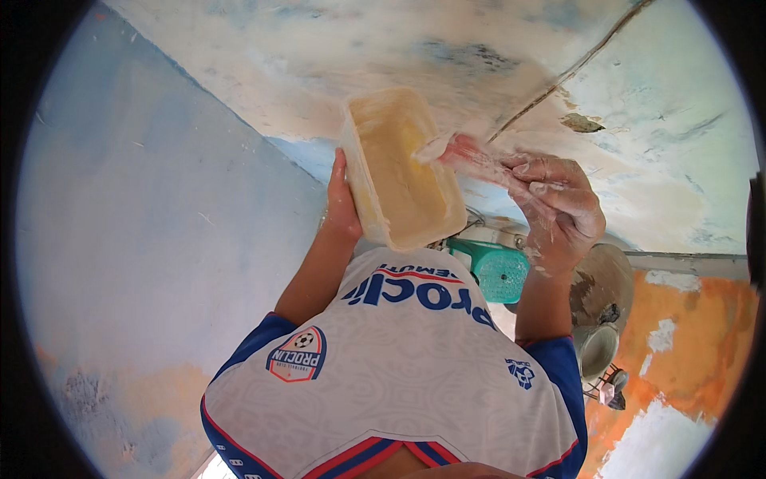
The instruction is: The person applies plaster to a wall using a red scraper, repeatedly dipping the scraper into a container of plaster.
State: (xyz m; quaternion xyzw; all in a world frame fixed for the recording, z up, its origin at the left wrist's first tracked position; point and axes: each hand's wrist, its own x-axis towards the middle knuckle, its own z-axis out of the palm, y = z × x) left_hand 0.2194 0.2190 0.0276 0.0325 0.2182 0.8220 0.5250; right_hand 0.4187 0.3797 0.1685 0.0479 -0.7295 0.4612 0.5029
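A cream plastic tub point(395, 184) with pale paste smeared inside is gripped at its side by my left hand point(343, 199). My right hand point(566, 203) is closed around a putty-smeared scraper point(479, 160) with a reddish handle, its pale blade over the tub's right inner side. Both the fingers and the scraper are coated with whitish residue.
Below the tub is a turquoise plastic stool point(503, 271). A grey rounded container point(598, 351) and small items stand at the right. Around me are a blue-white patchy wall point(120, 239), a pale cracked surface point(622, 72) and an orange, peeling surface point(686, 335).
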